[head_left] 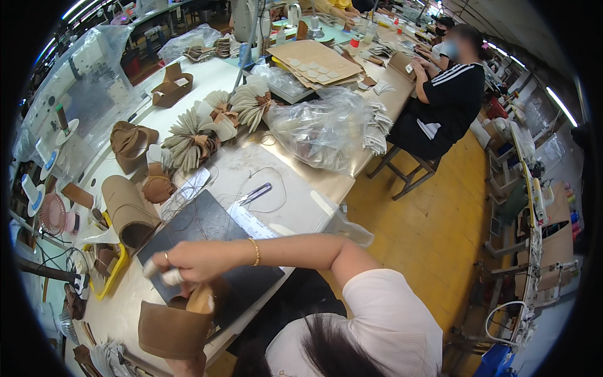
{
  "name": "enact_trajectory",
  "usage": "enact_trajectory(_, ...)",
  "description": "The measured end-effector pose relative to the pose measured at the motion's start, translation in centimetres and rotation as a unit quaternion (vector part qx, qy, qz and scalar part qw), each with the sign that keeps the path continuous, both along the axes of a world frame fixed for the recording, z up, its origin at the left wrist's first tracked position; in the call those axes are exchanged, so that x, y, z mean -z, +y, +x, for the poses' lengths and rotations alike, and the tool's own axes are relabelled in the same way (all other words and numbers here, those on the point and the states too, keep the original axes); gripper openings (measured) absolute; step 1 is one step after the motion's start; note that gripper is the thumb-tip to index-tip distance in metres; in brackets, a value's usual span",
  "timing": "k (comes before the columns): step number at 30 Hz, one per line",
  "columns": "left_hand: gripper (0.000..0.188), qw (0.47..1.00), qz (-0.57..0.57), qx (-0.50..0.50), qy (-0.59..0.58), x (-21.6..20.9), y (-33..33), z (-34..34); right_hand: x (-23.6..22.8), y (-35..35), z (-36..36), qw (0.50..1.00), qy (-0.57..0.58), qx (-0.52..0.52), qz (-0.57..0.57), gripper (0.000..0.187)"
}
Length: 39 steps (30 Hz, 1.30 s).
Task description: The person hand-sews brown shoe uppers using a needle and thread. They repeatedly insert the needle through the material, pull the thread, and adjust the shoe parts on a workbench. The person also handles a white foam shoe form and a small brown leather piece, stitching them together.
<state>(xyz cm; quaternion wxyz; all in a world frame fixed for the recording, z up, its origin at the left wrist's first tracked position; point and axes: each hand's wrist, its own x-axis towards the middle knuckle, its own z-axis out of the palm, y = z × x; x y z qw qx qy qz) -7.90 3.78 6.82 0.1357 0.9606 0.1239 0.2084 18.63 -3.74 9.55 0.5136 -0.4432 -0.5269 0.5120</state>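
Observation:
A brown leather-like piece, curved into a cuff shape, is at the near left edge of the table. My left hand grips it from below, most of its fingers hidden behind it. Just above the piece is my right hand, its fingers curled in and slightly blurred. White wraps cover two of its fingertips; whether a thread or needle is between them is too small to tell. Under my right hand lies a dark flat board. Beyond it are purple-handled thread snips and a loop of dark thread.
A brown roll and a yellow-rimmed tray stand at left. Fanned bundles of pale pieces, a clear plastic bag and a stack of brown sheets lie farther back. A seated co-worker works at the far right.

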Motion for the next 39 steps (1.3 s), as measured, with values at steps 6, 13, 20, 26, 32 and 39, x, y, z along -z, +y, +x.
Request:
enact_trajectory(6,0.039,0.996,0.052,0.070,0.004,-0.6,0.8,0.1,2.1,-1.6,-1.4,0.984,-0.078,-0.061,0.146,0.025)
enact_trajectory(13,0.036,0.994,-0.078,0.070,-0.020,0.1,-0.2,1.7,3.4,-2.1,-1.5,0.991,-0.073,-0.092,0.058,0.024)
enact_trajectory(20,0.030,0.992,-0.117,0.017,-0.037,-1.1,-1.2,2.7,4.6,-2.1,-2.9,0.995,-0.076,-0.012,0.064,0.025)
enact_trajectory(26,0.029,0.999,0.019,-0.003,-0.042,-2.2,-2.0,3.2,4.5,-2.0,-3.2,0.991,-0.128,0.016,0.020,0.022)
enact_trajectory(32,0.029,0.948,-0.304,-0.090,0.002,0.4,-2.4,2.8,5.6,-1.9,-3.1,0.988,-0.123,0.029,0.083,0.025)
enact_trajectory(39,0.022,0.903,-0.426,-0.029,-0.038,2.0,-1.7,2.9,7.8,-2.8,-2.9,0.974,-0.205,0.080,-0.054,0.042)
